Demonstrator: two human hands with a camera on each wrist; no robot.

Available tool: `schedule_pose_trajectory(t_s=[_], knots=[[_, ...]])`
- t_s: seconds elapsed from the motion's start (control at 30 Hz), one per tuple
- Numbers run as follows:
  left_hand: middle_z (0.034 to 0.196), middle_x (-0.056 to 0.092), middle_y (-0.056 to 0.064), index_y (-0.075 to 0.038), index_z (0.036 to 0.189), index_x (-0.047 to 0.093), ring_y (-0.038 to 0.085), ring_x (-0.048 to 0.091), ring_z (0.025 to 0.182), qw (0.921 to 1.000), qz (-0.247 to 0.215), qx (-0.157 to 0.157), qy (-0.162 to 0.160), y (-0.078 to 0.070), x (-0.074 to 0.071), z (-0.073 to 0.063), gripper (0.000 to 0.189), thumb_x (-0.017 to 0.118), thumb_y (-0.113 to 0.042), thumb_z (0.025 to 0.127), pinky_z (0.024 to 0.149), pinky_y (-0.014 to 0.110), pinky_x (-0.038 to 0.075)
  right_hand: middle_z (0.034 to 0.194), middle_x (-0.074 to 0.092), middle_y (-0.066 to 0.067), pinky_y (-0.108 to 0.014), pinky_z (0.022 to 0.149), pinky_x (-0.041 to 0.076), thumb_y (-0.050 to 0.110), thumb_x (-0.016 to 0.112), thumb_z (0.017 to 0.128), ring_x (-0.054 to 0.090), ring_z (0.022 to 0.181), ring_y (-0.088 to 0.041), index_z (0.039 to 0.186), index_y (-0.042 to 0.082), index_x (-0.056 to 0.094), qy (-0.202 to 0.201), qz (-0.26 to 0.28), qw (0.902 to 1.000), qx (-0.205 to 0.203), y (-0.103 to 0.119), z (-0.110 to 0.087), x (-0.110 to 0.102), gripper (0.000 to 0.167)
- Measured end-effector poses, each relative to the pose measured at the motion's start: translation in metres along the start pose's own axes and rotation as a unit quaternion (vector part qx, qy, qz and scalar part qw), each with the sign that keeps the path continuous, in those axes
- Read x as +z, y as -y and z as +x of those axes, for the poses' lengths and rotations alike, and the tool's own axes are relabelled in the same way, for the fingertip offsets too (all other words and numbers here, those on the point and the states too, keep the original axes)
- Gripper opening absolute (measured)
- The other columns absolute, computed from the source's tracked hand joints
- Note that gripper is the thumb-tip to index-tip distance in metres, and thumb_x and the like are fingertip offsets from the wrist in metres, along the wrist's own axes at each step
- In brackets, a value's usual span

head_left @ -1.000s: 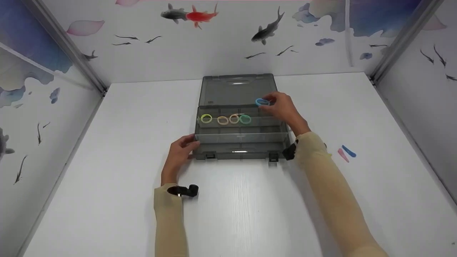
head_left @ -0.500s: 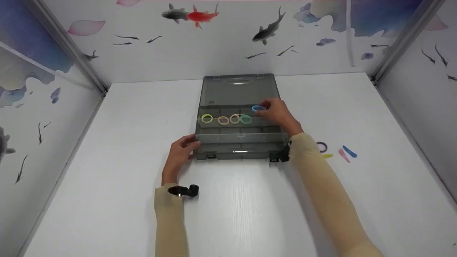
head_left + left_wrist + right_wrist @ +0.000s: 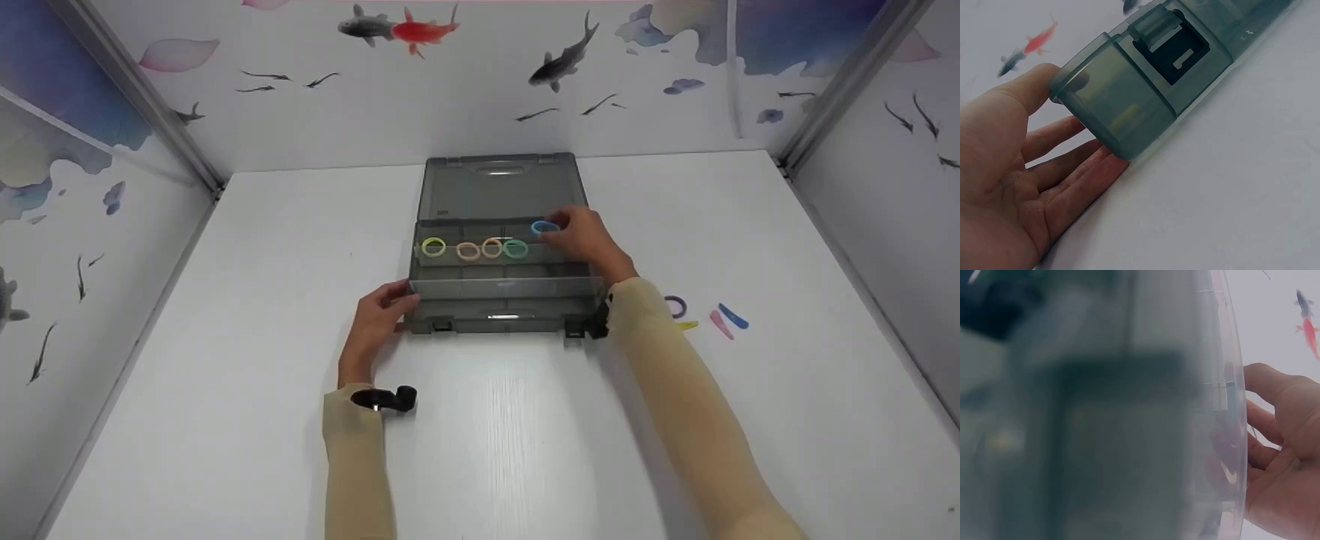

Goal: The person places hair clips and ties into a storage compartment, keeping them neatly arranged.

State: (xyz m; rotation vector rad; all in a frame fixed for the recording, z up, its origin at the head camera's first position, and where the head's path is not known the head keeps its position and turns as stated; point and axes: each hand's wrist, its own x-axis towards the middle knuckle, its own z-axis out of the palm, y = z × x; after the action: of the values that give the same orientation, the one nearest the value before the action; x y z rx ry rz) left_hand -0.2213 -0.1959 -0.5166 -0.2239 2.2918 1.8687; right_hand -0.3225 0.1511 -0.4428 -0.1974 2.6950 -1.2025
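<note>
A grey see-through storage box (image 3: 506, 309) with dividers lies with its lid (image 3: 499, 187) folded back. My left hand (image 3: 379, 322) holds its near left corner; in the left wrist view the thumb laps over the rim and the fingers lie along the side wall. Over the far right part of the box, my right hand (image 3: 589, 236) pinches a blue hair tie (image 3: 543, 226). To the left of it, a yellow hair tie (image 3: 433, 247), two peach hair ties (image 3: 468, 251) and a green hair tie (image 3: 515, 249) form a row. In the right wrist view the box wall hides the fingertips.
Right of the box, partly behind the right sleeve, lie a purple hair tie (image 3: 676, 306) and a yellow hair clip (image 3: 687, 325). A pink hair clip (image 3: 721, 325) and a blue hair clip (image 3: 733, 316) sit farther right. A printed wall (image 3: 480, 112) stands behind.
My right hand has come left and nearer with the blue hair tie, then stayed nearly still. The purple hair tie and yellow clip came into view beside the sleeve. My left hand stays put.
</note>
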Motion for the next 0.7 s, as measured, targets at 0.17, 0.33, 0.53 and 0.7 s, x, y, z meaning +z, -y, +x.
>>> schedule_pose_trajectory(t_s=[0.17, 0.33, 0.53, 0.7], knots=[[0.142, 0.058, 0.009, -0.015, 0.143, 0.055, 0.025, 0.056, 0.128, 1.0, -0.001, -0.001, 0.002, 0.0, 0.0004, -0.0006, 0.05, 0.068, -0.03, 0.096, 0.097, 0.04, 0.054, 0.127, 0.06, -0.017, -0.045, 0.099, 0.05, 0.024, 0.068, 0.095, 0.057, 0.112, -0.028, 0.135, 0.002, 0.057, 0.003, 0.005, 1.0, 0.004, -0.0007, -0.0005, -0.0005, 0.046], [0.143, 0.057, 0.009, -0.016, 0.143, 0.054, 0.025, 0.056, 0.129, 1.0, -0.001, -0.007, 0.003, 0.0009, 0.0, -0.0008, 0.051, 0.068, -0.031, 0.096, 0.099, 0.041, 0.053, 0.127, 0.06, -0.015, -0.045, 0.099, 0.051, 0.024, 0.068, 0.095, 0.057, 0.111, -0.028, 0.135, 0.003, 0.057, 0.009, 0.007, 0.9999, 0.012, -0.0012, 0.0004, -0.0001, 0.046], [0.142, 0.058, 0.01, -0.014, 0.142, 0.055, 0.026, 0.056, 0.128, 1.0, -0.006, -0.004, 0.005, 0.0017, -0.0004, 0.0, 0.051, 0.069, -0.031, 0.096, 0.1, 0.042, 0.053, 0.127, 0.06, -0.015, -0.045, 0.099, 0.051, 0.025, 0.068, 0.095, 0.057, 0.111, -0.027, 0.135, 0.004, 0.057, 0.015, 0.008, 0.9997, 0.016, -0.0005, 0.0003, -0.0006, 0.046], [0.142, 0.057, 0.011, -0.014, 0.142, 0.055, 0.026, 0.056, 0.128, 0.9999, -0.008, -0.001, 0.006, 0.0013, -0.0005, -0.0007, 0.051, 0.069, -0.03, 0.095, 0.1, 0.043, 0.053, 0.127, 0.06, -0.014, -0.045, 0.098, 0.051, 0.026, 0.068, 0.095, 0.057, 0.11, -0.027, 0.135, 0.004, 0.057, 0.016, 0.007, 0.9997, 0.016, 0.0005, 0.0005, -0.0007, 0.047]])
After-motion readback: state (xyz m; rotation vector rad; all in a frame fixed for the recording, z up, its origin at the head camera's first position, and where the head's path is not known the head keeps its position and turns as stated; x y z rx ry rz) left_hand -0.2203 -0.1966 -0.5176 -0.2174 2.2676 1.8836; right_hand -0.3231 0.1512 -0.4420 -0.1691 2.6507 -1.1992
